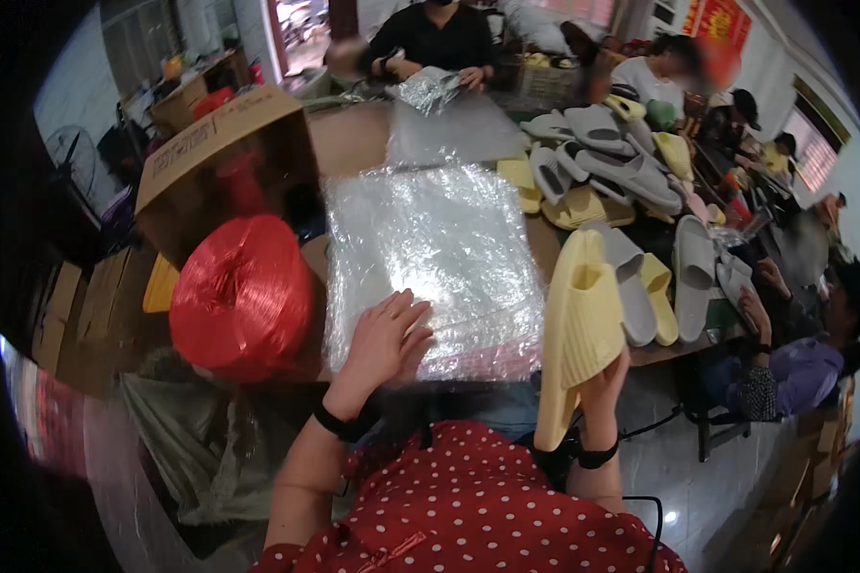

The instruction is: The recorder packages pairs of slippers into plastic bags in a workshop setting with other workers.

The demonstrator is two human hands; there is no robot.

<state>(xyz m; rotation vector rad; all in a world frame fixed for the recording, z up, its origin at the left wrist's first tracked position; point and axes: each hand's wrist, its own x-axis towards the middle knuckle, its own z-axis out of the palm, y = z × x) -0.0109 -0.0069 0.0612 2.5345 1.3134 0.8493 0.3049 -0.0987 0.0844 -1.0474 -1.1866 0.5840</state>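
Note:
My left hand [384, 339] lies with fingers stretched out on the near part of a stack of clear plastic bags [430, 224]. The bags are shiny and crinkled, with a pinkish strip along the near edge. To the right of the stack, my right hand [604, 393] grips yellow slippers [583, 329] from below and behind, toes toward me. They look like a pair pressed together, though one mostly hides the other. Just beyond them, a grey slipper [629, 286] and a yellow slipper [655, 298] rest on the table's right side.
Left of the bags sits a big red roll of plastic twine [242, 298], before an open cardboard box [225, 158]. A heap of grey and yellow slippers [602, 158] covers the far right. Across the table, a person in black [435, 43] handles clear plastic. Other people sit along the right.

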